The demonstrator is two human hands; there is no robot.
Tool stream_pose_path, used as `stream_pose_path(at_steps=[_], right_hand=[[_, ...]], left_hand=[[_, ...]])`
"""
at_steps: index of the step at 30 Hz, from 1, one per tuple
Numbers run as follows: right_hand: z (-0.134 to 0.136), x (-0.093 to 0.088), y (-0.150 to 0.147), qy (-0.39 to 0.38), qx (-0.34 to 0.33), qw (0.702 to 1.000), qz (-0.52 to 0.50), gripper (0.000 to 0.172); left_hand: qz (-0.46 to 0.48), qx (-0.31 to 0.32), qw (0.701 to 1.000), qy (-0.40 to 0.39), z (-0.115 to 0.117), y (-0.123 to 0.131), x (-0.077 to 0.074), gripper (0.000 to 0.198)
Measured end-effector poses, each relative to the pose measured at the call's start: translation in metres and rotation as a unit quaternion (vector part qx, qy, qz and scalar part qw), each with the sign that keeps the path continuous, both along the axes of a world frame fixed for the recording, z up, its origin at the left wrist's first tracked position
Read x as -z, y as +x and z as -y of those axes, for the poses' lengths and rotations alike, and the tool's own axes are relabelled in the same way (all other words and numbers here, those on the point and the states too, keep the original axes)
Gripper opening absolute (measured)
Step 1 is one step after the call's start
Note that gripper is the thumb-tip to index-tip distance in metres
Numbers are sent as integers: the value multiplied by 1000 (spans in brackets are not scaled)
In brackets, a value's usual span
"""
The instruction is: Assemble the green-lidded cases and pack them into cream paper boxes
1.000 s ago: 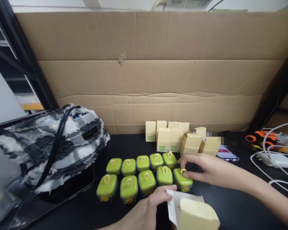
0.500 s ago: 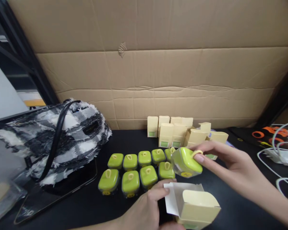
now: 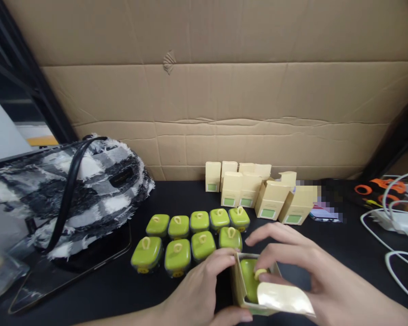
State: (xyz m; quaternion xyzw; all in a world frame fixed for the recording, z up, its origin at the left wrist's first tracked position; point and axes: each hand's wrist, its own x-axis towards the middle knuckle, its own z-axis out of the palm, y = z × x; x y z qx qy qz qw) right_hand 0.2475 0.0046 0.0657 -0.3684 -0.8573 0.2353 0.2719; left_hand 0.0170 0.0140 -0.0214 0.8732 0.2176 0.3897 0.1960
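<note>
Low in front of me, my left hand (image 3: 209,285) grips the left side of an open pale-yellow carton (image 3: 238,290). Inside that carton sits a small green-lidded container (image 3: 249,276), its yellow loop facing up. My right hand (image 3: 292,267) reaches over the carton, with fingertips at the yellow loop; the thumb is partly hidden behind the carton flap (image 3: 284,296). Just left of the carton stand several matching green-lidded containers (image 3: 177,256) in two rows. Each has a yellow loop on its lid and a clear body.
Behind the containers stand several pale-yellow cartons (image 3: 231,190), some with raised flaps. A shaggy black-and-white bag (image 3: 98,181) is on the left, above a dark glossy panel (image 3: 71,280). White cables (image 3: 370,226) and a white adapter (image 3: 399,222) lie at right. Cardboard (image 3: 224,99) forms the back wall.
My right hand has lowered the green-lidded container from above into the open carton. The carton has turned and its white flap no longer shows. The view has shifted slightly.
</note>
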Motion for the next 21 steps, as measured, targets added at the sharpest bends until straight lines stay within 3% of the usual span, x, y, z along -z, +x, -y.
stream_pose_path(at_steps=[5,10,14,16,19,21], right_hand=[[-3,10,-1,-46,18,999,-10,8],[-9,9,4,-87,-16,994,-65,22],[-16,11,6,-130,-41,987,-91,18],[-18,16,4,-130,-38,986,-95,22],[-18,21,-1,-95,-27,990,-96,10],[-15,21,-2,-84,-24,992,-96,16]], left_hand=[[-47,8,999,2,0,-2,-4,67],[-56,12,998,-27,-1,-6,-1,67],[-61,23,997,-40,-2,-6,-2,64],[-57,31,997,-44,-2,-6,-4,64],[-53,38,997,-39,-2,-4,-6,62],[-52,35,998,-30,-2,-4,-5,61]])
